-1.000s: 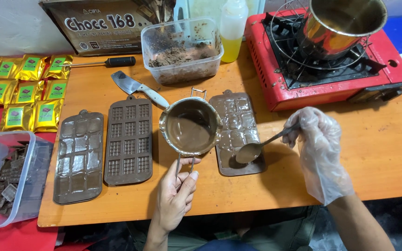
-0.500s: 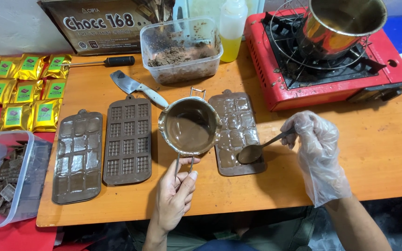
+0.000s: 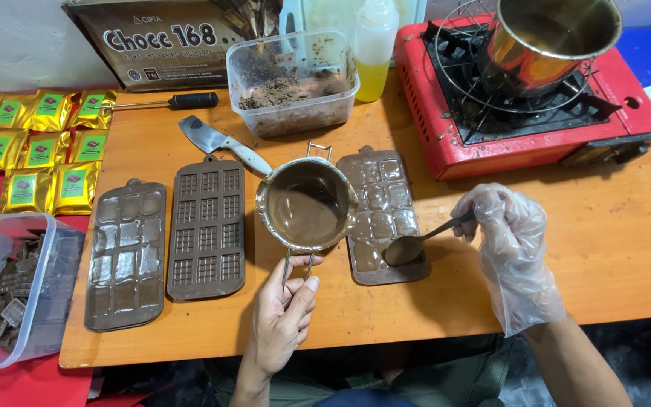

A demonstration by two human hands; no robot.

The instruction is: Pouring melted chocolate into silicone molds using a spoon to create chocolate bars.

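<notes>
My left hand grips the wire handle of a small metal pot half full of melted chocolate, held above the wooden table. My right hand, in a clear plastic glove, holds a spoon whose bowl rests over the near end of a brown chocolate mould. That mould lies just right of the pot and its cavities look wet with chocolate. Two more moulds lie to the left of the pot.
A red portable gas stove with a large steel pot stands at the back right. Behind the moulds are a cleaver, a clear tub of chocolate crumbs and a squeeze bottle. Gold packets and a tub of chocolate pieces sit left.
The spoon has shifted slightly along the near end of the right mould. The pot and my left hand have stayed almost still.
</notes>
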